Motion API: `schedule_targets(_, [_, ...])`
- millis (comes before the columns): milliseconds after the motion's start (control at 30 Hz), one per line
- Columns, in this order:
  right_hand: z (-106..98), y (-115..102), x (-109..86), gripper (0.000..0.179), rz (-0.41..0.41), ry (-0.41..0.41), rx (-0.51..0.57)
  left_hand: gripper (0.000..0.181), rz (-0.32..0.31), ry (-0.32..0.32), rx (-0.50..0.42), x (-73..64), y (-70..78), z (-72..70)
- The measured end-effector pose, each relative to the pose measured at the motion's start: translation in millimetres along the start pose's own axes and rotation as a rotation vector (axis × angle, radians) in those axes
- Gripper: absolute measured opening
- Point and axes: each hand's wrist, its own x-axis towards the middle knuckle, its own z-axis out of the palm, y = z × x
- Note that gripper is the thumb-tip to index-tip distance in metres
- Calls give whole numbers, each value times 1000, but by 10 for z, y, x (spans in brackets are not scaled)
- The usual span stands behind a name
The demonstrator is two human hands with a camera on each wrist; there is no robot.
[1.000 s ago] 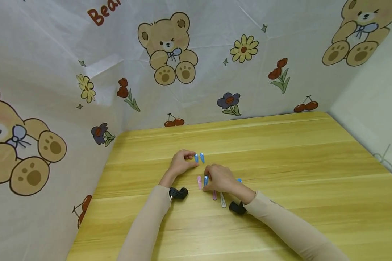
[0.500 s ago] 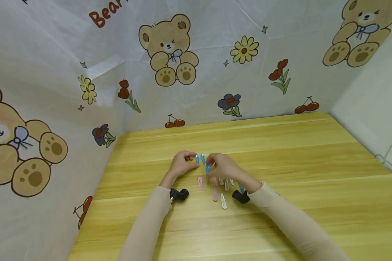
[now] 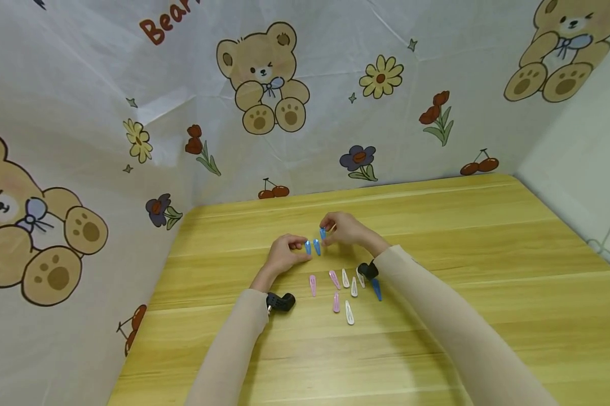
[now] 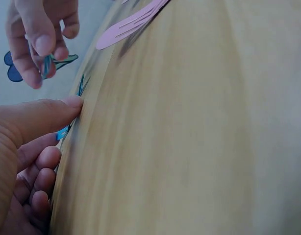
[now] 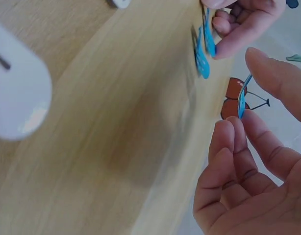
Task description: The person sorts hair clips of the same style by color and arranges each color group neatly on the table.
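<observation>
- While the left hand rests on the table, its thumb and a finger pinch the left blue clip at its two ends, and its other fingers are curled in.
- Off the table, the right hand pinches the raised blue clip end to end between thumb and fingers; the right wrist view shows this clip in front of the cloth.
- Between the hands, the middle blue clip lies just beside the left one, roughly parallel to it.
- Near the right forearm lies the far-right blue clip, just below the right wrist camera.
- Three pink clips lie nearer the person than the hands: one apart on the left, two closer to the white clips.
- Of the four white clips, three sit close together, one partly covered by the wrist camera; the fourth lies nearer the person.
- Both arms wear beige sleeves; a black camera sits at the left wrist.
- Printed with bears and flowers, the cloth hangs behind the table and along its left side.
</observation>
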Motion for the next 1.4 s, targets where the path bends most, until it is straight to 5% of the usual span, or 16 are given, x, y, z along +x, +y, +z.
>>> schedule_targets(367, [53,166,99,44,78,-93,-44,39,-7,13,-5,14,-26,17])
schedule_targets(1133, [32,109,69,53,57,-188,-147,39,-18,-6,-22,-10,-31,0])
schedule_targets(1400, [-166,106,-228,47,25,-79,-21,40,-9,7,5,10,-38,18])
